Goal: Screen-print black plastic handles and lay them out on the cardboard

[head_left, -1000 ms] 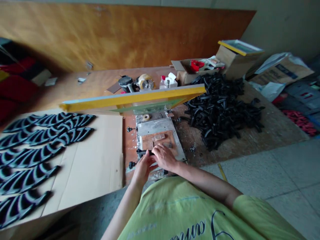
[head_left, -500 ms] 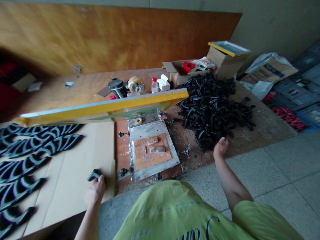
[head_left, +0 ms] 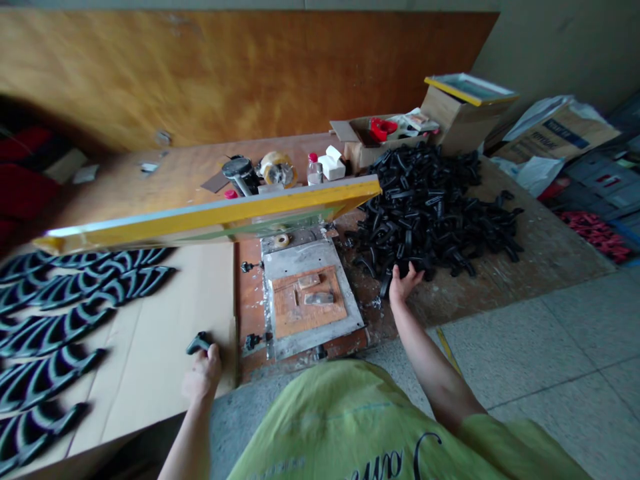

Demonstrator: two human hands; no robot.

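My left hand (head_left: 203,375) is closed on a black curved plastic handle (head_left: 199,342), one end jutting out beyond the fingers, above the cardboard sheet (head_left: 165,320). My right hand (head_left: 405,283) is at the near left edge of a large heap of similar black handles (head_left: 425,207). Its thumb and fingers are spread and touch the dark parts there; some fingertips are hidden among them. Curved black handles (head_left: 55,370) lie in rows on the left of the cardboard.
Between my hands lies a metal plate (head_left: 345,320) with a wooden board (head_left: 285,313) on it. A yellow-edged frame (head_left: 210,210) tilts above it. Behind are a dark tub (head_left: 240,173), a tape roll (head_left: 277,170), a red-capped bottle (head_left: 314,172) and an open carton (head_left: 355,157).
My right hand has moved left along the heap's near edge, and its fingers have spread. Black parts there have shifted left. My left hand still holds its handle.
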